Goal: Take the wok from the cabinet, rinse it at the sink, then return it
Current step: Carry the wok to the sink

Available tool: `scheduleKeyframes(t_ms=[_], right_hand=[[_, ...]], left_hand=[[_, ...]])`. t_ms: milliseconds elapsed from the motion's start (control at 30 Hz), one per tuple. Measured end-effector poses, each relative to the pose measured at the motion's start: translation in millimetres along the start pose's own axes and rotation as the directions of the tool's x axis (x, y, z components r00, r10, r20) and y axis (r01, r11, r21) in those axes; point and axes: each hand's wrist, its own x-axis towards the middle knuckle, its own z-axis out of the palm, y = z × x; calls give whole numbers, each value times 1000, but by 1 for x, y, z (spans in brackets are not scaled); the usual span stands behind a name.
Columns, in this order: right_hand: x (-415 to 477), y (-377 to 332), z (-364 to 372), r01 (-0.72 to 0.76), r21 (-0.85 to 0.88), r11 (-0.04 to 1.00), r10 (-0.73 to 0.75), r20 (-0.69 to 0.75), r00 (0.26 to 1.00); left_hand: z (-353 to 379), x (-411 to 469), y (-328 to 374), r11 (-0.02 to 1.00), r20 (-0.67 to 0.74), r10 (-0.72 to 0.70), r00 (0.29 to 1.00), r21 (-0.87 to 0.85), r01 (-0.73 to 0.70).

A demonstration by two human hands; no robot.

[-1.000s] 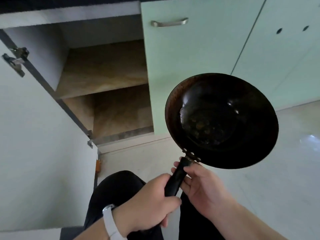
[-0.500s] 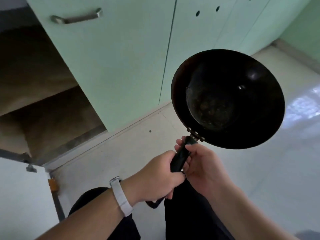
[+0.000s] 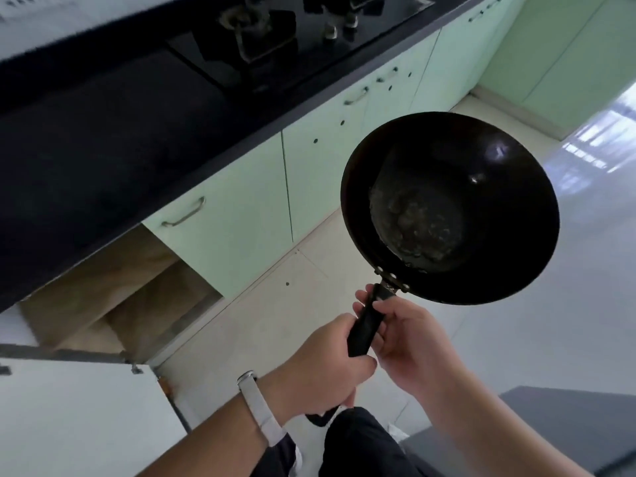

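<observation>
- We are holding the wok (image 3: 451,204) over the pale floor (image 3: 516,339), beside the open cabinet (image 3: 113,294); its bowl is pointing up-right, long axis diagonal.
- Black, worn, mottled base; no readable writing.
- Left hand (image 3: 323,366) and right hand (image 3: 409,342) are both gripping its handle (image 3: 366,325).

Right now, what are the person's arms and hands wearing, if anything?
Both forearms are bare, with no sleeves in view. The left hand has a white band with a silvery clasp on its wrist, probably a watch strap. The right hand wears no gloves, rings or band.
</observation>
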Motion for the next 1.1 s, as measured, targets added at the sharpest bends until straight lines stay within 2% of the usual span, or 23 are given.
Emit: scheduleKeyframes(t_ms=[300, 600, 867, 1100], right_hand=[[-92, -74, 45, 64, 5, 998, -64, 71, 995], [-101, -104, 69, 194, -42, 980, -188, 116, 975], [-66, -134, 121, 338, -37, 941, -338, -3, 941], [-44, -160, 147, 459, -4, 888, -456, -130, 881]], left_hand=[[-2, -53, 117, 999, -28, 35, 999, 3, -35], [-20, -49, 153, 996, -23, 86, 996, -20, -86], [-81, 8, 176, 985, 109, 170, 979, -36, -167], [-116, 53, 204, 969, 272, 248, 930, -66, -239]])
